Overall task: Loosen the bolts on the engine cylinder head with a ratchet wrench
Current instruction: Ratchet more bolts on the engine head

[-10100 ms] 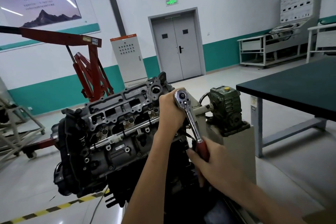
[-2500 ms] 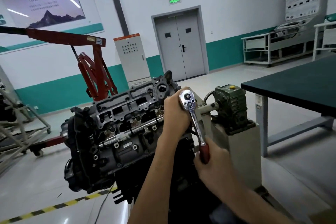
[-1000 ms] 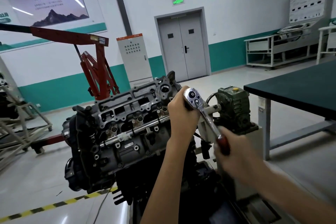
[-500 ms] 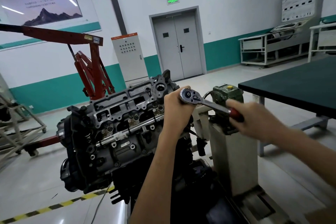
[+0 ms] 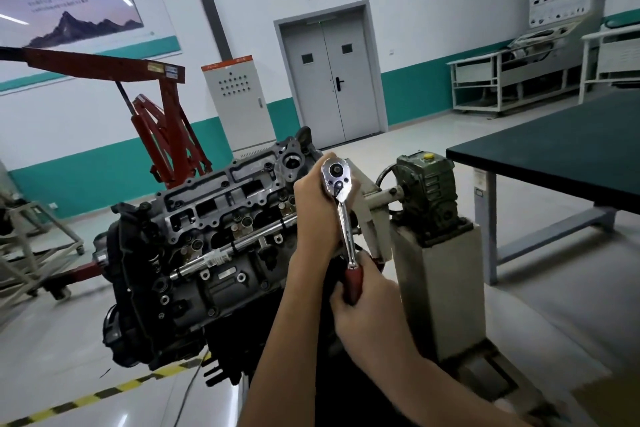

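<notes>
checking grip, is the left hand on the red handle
No, the left hand holds the wrench head; the right hand grips the red handle.

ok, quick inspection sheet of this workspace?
surface: green table, right of the stand.
job's things: wrench, handle down, head at the engine top's right end; bolt hidden.
clutter: nothing seen.
grippers: left hand grips at the wrench head; right hand grips the red handle.
cables: thin lead runs from engine down over floor.
surroundings: red hoist, cabinet, door, hazard tape.
</notes>
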